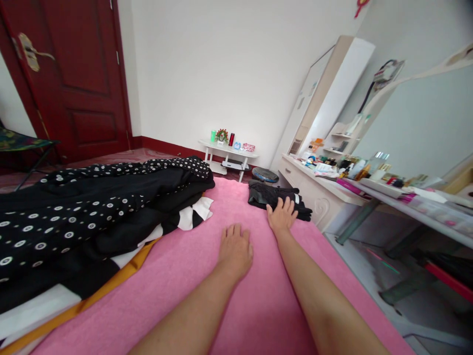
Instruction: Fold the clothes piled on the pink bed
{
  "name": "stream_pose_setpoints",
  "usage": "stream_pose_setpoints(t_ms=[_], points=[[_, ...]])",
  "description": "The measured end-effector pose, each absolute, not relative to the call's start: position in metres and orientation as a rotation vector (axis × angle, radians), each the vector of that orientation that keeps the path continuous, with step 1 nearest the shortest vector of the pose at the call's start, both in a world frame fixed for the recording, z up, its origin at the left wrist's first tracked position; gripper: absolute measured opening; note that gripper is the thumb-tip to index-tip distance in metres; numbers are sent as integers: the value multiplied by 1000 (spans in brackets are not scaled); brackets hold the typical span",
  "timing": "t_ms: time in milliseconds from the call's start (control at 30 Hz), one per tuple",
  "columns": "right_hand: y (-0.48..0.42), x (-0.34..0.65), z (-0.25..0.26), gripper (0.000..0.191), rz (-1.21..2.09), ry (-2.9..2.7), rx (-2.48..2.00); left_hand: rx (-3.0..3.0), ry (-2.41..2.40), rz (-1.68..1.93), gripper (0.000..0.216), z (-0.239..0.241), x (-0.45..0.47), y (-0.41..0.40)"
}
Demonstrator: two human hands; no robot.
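My left hand point(235, 250) lies flat on the pink bed cover point(185, 276), fingers stretched forward and holding nothing. To its right, my right hand point(282, 216) has its fingers spread, with the fingertips at the near edge of a folded black garment point(264, 193). A small white patch shows on that dark bundle. Left of my hands spreads a heap of clothes, topped by a black garment with white ring-like dots point(111, 212). White and mustard-yellow cloth point(125, 268) sticks out from under the heap.
A dressing table point(325, 190) crowded with bottles stands along the right, below a mirror point(424, 118). Beyond the bed is a low white table point(227, 150) with small items. A dark red door point(74, 74) and a folding stool point(25, 143) are at the left.
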State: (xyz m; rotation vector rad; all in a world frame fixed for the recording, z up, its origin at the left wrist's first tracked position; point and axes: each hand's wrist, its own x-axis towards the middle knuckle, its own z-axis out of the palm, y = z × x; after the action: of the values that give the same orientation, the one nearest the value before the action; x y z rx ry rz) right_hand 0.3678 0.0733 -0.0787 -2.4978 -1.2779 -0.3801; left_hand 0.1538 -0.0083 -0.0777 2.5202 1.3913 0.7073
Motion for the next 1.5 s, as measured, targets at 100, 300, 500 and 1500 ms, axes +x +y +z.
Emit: stream_pose_setpoints(t_ms=[100,300,500,1500], points=[[73,377,-84,71,-151,-1121,-2682,2514,1381,703,38,-79,152,-8],[61,380,-90,79,-36,-1133,-2765,2515,1378,743,37,-80,152,-6],[18,368,-91,74,8,-1300,-2744,2523,1381,727,37,-79,150,-8],[-62,369,-103,50,-108,-1516,-2266,2938,946,17,59,-38,65,-63]])
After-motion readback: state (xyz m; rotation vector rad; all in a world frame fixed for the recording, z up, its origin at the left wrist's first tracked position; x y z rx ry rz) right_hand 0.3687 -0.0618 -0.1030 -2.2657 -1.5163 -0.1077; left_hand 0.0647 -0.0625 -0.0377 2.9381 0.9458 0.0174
